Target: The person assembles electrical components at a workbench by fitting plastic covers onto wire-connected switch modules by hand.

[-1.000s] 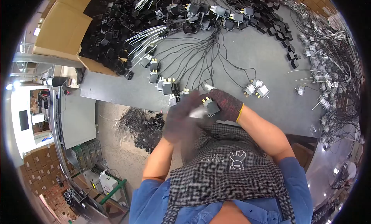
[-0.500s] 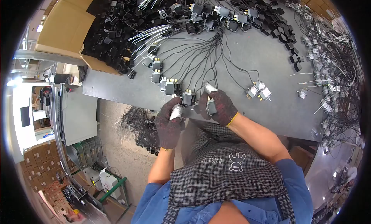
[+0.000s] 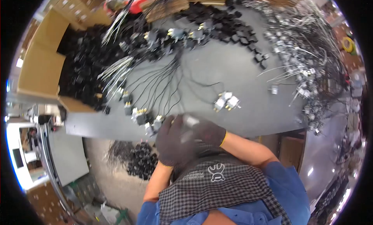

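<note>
My left hand (image 3: pixel 173 143), in a dark glove, is pressed close against my right hand (image 3: pixel 210 132) at the table's front edge. Motion smears both. The right fingers are curled inward, and whatever lies between the hands cannot be made out. A whitish blur, likely the silver wrapping (image 3: pixel 190 121) on the right thumb, shows between them. Just beyond the left hand stand black-and-silver plug-like parts (image 3: pixel 156 124) with brass pins, in a row along the table. Dark cables (image 3: pixel 171 71) fan out from the row towards the back.
More pinned parts (image 3: pixel 227 101) lie right of centre on the grey table (image 3: pixel 248 73). Black housings (image 3: pixel 83 69) fill an open cardboard box (image 3: pixel 40 69) at left. Silver connectors with tangled wires (image 3: pixel 307 75) cover the right side. Black cabled parts (image 3: pixel 142 161) lie on the floor.
The view has swung, so the table sits further left. My hands, apart before with a black square part in the right, have come together. That part is now hidden or blurred.
</note>
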{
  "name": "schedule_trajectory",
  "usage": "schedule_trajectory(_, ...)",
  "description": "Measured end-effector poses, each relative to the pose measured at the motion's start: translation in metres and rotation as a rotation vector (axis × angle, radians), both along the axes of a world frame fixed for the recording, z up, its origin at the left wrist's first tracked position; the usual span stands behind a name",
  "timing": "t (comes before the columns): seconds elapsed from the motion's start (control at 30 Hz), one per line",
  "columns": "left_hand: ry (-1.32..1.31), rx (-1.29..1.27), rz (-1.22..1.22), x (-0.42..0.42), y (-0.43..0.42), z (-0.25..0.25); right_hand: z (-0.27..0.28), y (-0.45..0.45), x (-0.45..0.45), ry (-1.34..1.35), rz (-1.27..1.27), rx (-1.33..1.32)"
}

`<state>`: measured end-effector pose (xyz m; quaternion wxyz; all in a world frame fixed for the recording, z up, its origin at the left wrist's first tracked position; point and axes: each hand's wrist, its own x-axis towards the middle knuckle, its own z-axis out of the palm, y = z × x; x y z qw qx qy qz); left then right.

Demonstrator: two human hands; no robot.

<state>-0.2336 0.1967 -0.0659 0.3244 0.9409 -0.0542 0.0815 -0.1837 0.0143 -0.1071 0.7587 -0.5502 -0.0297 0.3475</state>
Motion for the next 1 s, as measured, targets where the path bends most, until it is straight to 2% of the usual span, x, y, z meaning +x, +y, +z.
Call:
schedule_trajectory(0.03, -0.078, 0.062, 0.012, -0.002, 0.003, -0.002, 0.027, -0.005, 0.004, -0.196, -0.042, -0.254)
schedule_trajectory(0.07, -0.253, 0.082, 0.006, -0.005, 0.012, -0.012, 0.025, -0.022, 0.014, -0.498, -0.065, -0.42)
schedule_trajectory(0.13, -0.347, 0.208, -0.004, 0.0, 0.027, -0.015, 0.028, -0.064, 0.042, -0.772, -0.291, -0.595)
schedule_trajectory(0.17, -0.357, 0.2, -0.012, 0.003, 0.035, -0.02, 0.025, -0.085, 0.064, -0.537, -0.525, -0.517)
schedule_trajectory(0.2, -0.346, 0.294, -0.039, 0.005, 0.042, -0.03, 0.017, -0.111, 0.09, -0.297, -0.746, -0.424)
schedule_trajectory(0.23, -0.334, 0.392, -0.063, 0.007, 0.044, -0.035, -0.006, -0.15, 0.113, -0.657, -0.826, -0.684)
schedule_trajectory(0.27, -0.345, 0.392, -0.065, 0.008, 0.042, -0.037, -0.019, -0.173, 0.141, -0.806, -1.018, -1.15)
schedule_trajectory(0.3, -0.357, 0.309, -0.042, 0.01, 0.041, -0.037, -0.03, -0.205, 0.157, -0.9, -1.057, -1.285)
schedule_trajectory(0.33, -0.364, 0.228, -0.018, 0.01, 0.04, -0.037, -0.031, -0.22, 0.17, -0.842, -1.079, -1.431)
schedule_trajectory(0.4, -0.391, 0.217, -0.012, 0.013, 0.042, -0.043, -0.031, -0.245, 0.192, -0.687, -0.994, -1.449)
schedule_trajectory(0.43, -0.413, 0.203, -0.007, 0.015, 0.043, -0.043, -0.024, -0.249, 0.199, -0.692, -0.998, -1.441)
schedule_trajectory(0.5, -0.407, 0.247, 0.033, 0.017, 0.047, -0.035, -0.015, -0.253, 0.204, -0.557, -0.775, -1.643)
schedule_trajectory(0.67, -0.376, 0.322, 0.152, 0.021, 0.061, -0.028, -0.02, -0.26, 0.215, -0.561, -0.598, -1.53)
schedule_trajectory(0.73, -0.273, 0.304, 0.152, 0.014, 0.058, -0.021, -0.033, -0.264, 0.218, -0.566, -0.612, -1.398)
schedule_trajectory(0.8, -0.162, 0.309, 0.129, 0.007, 0.047, -0.015, -0.028, -0.263, 0.217, -0.586, -0.502, -1.445)
schedule_trajectory(0.87, -0.14, 0.318, 0.096, 0.001, 0.043, -0.015, -0.01, -0.254, 0.205, -0.448, -0.41, -1.414)
schedule_trajectory(0.93, -0.232, 0.446, 0.116, -0.003, 0.033, -0.013, -0.022, -0.254, 0.2, -0.453, -0.425, -1.386)
schedule_trajectory(0.97, -0.362, 0.462, 0.125, -0.004, 0.031, -0.02, -0.028, -0.253, 0.196, -0.521, -0.475, -1.34)
schedule_trajectory(1.0, -0.362, 0.463, 0.126, -0.005, 0.022, -0.012, -0.033, -0.252, 0.192, -0.588, -0.526, -1.294)
